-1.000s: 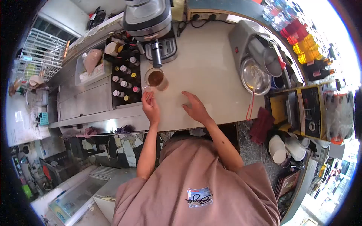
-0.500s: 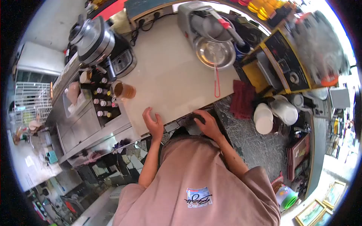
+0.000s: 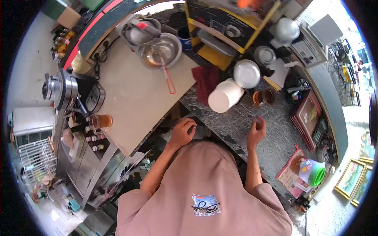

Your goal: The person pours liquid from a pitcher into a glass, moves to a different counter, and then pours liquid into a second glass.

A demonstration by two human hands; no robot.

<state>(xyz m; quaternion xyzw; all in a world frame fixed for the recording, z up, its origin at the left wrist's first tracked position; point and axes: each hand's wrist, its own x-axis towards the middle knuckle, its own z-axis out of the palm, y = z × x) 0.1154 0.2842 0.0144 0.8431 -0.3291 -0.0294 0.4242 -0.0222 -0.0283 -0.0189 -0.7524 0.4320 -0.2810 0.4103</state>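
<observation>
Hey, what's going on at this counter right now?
A person in a pinkish T-shirt stands at a drinks counter. Both hands are empty. The left hand is loosely curled at the edge of the dark stone counter. The right hand is raised over that counter, near a glass of brown drink and a stack of white cups. Another glass of brown liquid sits apart on the pale worktop beside a coffee machine.

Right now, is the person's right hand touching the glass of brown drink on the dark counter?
Apart. The head view shows the right hand raised over the dark counter, with a clear strip of counter between its fingers and the glass of brown drink.
</observation>
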